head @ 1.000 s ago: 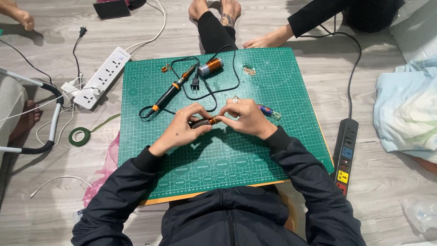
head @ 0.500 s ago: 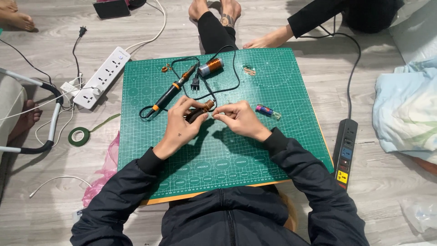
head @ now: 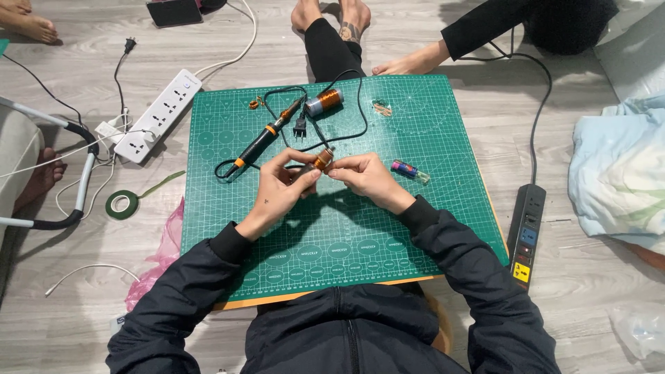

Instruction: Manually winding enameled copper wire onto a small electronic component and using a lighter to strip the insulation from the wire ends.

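1. Black sleeves at the bottom of the view, both forearms reaching up over a green mat on a wood floor.
2. Left hand and right hand meet just above mat centre, almost touching.
3. Coil, small and copper-wound, sits between them, tilted, held off the mat. Left thumb and fingers are pinched on its lower end; right fingertips are closed together at its other side. Can't tell if the right ones grip the coil itself or a fine wire.
4. Lighter, small and purple-ended, lies on the mat just right of the right hand, not touched.
5. Soldering iron, black with orange bands, lies diagonally beyond the left hand; its black cord loops across the mat, plug beside it.
6. Spool, larger and copper-wound, lies near the mat's far edge, next to the iron tip. Small copper scraps at far left and far right of it.
7. Off mat, left: tape roll, green, pink bag, white power strip.
8. Off mat, right: black power strip, pale cloth.
9. Far edge: another person's feet and a hand on the floor.
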